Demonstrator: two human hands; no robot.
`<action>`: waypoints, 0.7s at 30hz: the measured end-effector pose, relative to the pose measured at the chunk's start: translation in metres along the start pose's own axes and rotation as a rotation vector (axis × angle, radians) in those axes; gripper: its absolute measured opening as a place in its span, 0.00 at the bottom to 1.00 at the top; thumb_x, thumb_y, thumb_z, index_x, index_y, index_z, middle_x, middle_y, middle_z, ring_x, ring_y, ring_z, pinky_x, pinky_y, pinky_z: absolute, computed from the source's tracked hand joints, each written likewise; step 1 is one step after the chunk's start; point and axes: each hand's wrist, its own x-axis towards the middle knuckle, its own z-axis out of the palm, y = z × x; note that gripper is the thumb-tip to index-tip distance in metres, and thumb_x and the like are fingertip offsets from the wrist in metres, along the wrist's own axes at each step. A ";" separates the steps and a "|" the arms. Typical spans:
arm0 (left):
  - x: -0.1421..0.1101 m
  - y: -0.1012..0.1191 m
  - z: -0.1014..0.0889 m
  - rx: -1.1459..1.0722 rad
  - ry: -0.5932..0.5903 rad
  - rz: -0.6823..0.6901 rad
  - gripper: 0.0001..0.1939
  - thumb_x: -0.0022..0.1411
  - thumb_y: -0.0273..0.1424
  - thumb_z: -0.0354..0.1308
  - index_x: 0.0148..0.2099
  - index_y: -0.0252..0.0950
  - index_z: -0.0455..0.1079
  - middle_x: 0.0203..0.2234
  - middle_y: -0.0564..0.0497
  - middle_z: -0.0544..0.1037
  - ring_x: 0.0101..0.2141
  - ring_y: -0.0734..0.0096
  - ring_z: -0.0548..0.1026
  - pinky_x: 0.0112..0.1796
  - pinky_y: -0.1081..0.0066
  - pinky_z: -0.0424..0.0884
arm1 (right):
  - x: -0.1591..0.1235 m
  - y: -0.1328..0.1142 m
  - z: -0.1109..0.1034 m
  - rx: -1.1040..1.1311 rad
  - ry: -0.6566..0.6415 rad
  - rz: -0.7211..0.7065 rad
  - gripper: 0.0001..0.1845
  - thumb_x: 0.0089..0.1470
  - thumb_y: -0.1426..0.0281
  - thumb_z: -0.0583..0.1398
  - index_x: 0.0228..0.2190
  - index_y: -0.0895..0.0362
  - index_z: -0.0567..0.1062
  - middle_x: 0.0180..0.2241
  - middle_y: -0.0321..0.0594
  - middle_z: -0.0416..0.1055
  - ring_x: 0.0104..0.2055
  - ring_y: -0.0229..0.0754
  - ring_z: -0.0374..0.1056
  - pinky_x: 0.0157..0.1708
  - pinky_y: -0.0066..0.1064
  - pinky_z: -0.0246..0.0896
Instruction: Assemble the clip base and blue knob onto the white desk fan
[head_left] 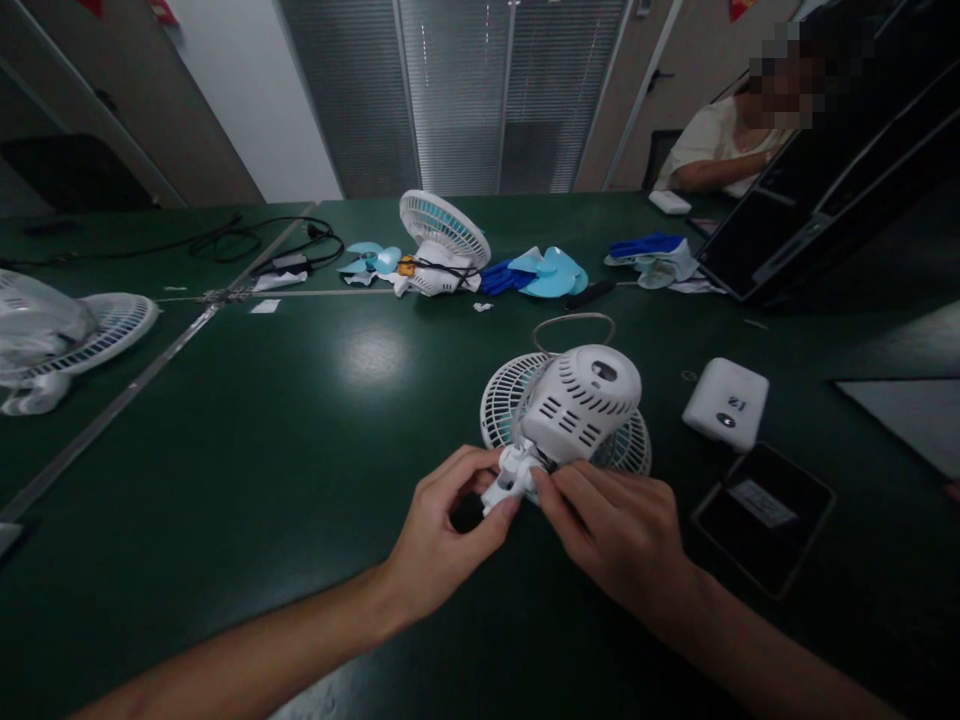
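A small white fan (581, 405) lies grille-down on the green table, its motor housing facing up and a thin cable looping behind it. At the near side of the housing is a white plastic clip (512, 477). My left hand (450, 525) pinches this clip between thumb and fingers from the left. My right hand (619, 520) is closed against the clip and the lower edge of the housing; its thumb presses the clip's right side, and its fingertips are partly hidden.
Across the back lie another fan (442, 240), light-blue fan blades (551, 272) and gloves (660, 258). A third fan (67, 325) is at the left. To the right are a white box marked 21 (727, 405) and a dark flat tray (765, 520). A person (712, 150) sits beyond.
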 end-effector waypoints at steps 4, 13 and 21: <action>-0.001 -0.002 0.001 -0.013 0.014 -0.011 0.15 0.68 0.32 0.60 0.56 0.38 0.73 0.41 0.46 0.75 0.39 0.64 0.72 0.42 0.67 0.71 | -0.001 -0.001 -0.002 0.010 -0.011 0.000 0.17 0.68 0.70 0.57 0.25 0.56 0.72 0.20 0.31 0.69 0.21 0.33 0.65 0.24 0.31 0.52; 0.000 -0.002 0.001 -0.051 0.036 -0.008 0.13 0.69 0.34 0.60 0.54 0.38 0.74 0.39 0.46 0.75 0.37 0.65 0.73 0.39 0.69 0.70 | -0.009 0.018 -0.007 0.071 -0.111 -0.176 0.15 0.68 0.72 0.57 0.55 0.56 0.71 0.32 0.33 0.78 0.29 0.34 0.73 0.30 0.30 0.64; -0.001 0.000 0.001 -0.022 0.008 0.007 0.13 0.67 0.31 0.61 0.54 0.38 0.74 0.38 0.47 0.73 0.37 0.65 0.71 0.39 0.68 0.69 | -0.008 0.014 -0.004 0.096 -0.015 -0.079 0.07 0.67 0.71 0.59 0.35 0.55 0.75 0.27 0.32 0.75 0.26 0.35 0.71 0.28 0.31 0.61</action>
